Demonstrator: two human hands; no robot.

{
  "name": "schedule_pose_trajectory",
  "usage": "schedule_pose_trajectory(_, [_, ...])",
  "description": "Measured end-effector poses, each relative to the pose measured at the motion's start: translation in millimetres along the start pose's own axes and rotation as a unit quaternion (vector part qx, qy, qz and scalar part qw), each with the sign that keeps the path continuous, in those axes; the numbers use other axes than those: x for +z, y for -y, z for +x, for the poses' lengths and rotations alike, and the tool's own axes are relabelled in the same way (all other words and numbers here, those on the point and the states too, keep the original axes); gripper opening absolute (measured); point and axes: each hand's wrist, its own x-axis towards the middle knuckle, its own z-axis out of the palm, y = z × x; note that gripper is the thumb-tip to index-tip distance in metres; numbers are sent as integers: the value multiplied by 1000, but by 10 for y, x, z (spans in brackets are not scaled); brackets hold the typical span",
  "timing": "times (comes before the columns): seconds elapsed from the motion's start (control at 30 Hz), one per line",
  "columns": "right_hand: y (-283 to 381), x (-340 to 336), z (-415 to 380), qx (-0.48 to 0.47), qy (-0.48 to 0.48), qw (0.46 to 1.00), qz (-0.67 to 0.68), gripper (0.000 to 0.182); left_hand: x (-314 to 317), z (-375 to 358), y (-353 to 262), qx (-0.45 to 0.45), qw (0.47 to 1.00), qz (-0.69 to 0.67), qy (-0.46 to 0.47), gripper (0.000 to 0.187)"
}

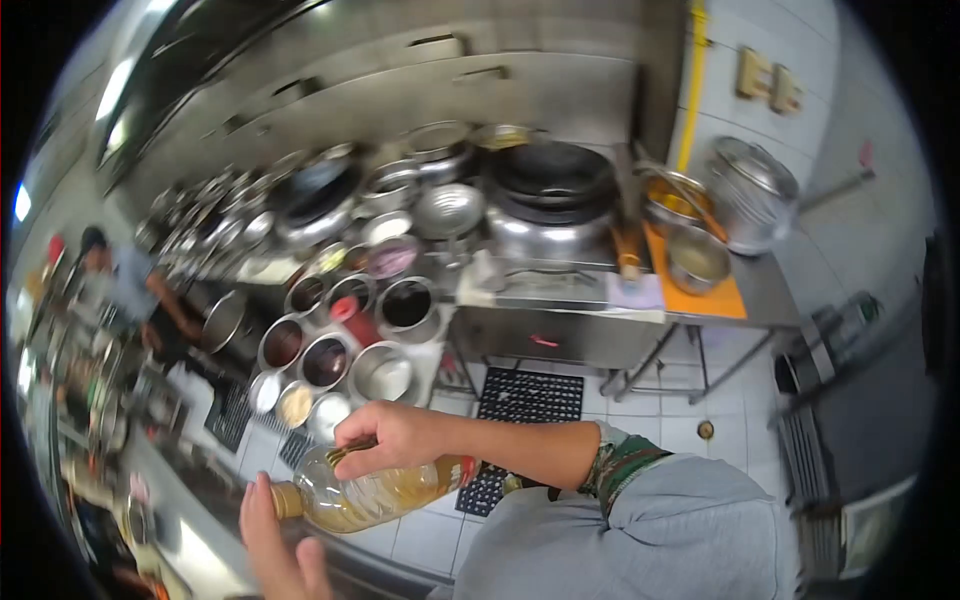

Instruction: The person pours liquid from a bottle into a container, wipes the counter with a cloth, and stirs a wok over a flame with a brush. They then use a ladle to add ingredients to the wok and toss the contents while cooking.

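A clear plastic oil bottle [375, 495], about half full of amber liquid, is held tipped almost flat low in the head view, above a tiled floor [700, 410] in a commercial kitchen. The right hand [395, 437] is closed over the bottle's upper side near its middle, fingers curled around the body, with the forearm running back to a patterned cuff and a grey sleeve. The left hand [275, 545] is raised just beside the bottle's neck [287, 500], fingers loosely spread; whether it touches the neck cannot be told through the blur.

For the pour to be handled well, the body should be kept firmly gripped by the right hand while the neck is steadied by the left, and the tilt eased slowly, since a half-full bottle lying this flat is likely to gush. The mouth is best brought low over whatever container is meant to receive the oil.

A cluster of round steel condiment pots [340, 345] is seen just beyond the bottle, some filled with dark sauces and one with a red lid. A large black wok [550, 175] is set on a steel range, with a metal bowl [697, 260] on an orange board to its right and a tall stockpot [750, 195] behind. Black drainage mats [530, 395] lie on the floor. A co-worker [130, 285] is seen at the far left of the line.
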Motion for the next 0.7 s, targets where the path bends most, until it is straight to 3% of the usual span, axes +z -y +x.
schedule_pose_trajectory(0.07, [64,-288,-302,-5,-63,998,7,30,501,282,-289,54,997,-51,-31,77])
schedule_pose_trajectory(0.2, [268,-1062,-1340,47,-233,970,-57,30,1348,987,-895,171,984,-17,54,86])
schedule_pose_trajectory(0.27, [538,-1439,-1903,38,-308,934,-179,31,1775,1233,-1270,249,960,-117,44,96])
schedule_pose_trajectory(0.3, [766,-1587,-2220,1,-393,884,-252,31,1896,1319,-1414,263,948,-178,30,101])
schedule_pose_trajectory(0.33, [958,-1745,-2589,-64,-525,798,-289,28,2017,1398,-1547,269,934,-236,18,106])
schedule_pose_trajectory(0.37, [1103,-1845,-2991,-144,-687,702,-121,23,2084,1463,-1632,257,943,-212,-19,114])
schedule_pose_trajectory(0.4, [1352,-2164,-3452,-114,-698,542,-454,22,2254,1565,-1706,248,921,-293,-72,115])
schedule_pose_trajectory(0.43, [1542,-2371,-3798,-73,-776,423,-462,23,2316,1630,-1724,217,930,-292,-59,114])
schedule_pose_trajectory(0.47, [1616,-2641,-4132,-101,-796,374,-465,27,2359,1662,-1685,184,939,-288,-46,114])
schedule_pose_trajectory(0.6, [839,-3788,-5819,56,-857,316,-403,32,2678,1636,-1394,104,964,-241,34,102])
schedule_pose_trajectory(0.63, [604,-3948,-6112,61,-852,329,-403,32,2727,1585,-1214,82,971,-221,43,96])
schedule_pose_trajectory(0.7, [158,-4274,-6388,127,-825,305,-459,37,2788,1483,-736,57,977,-198,62,91])
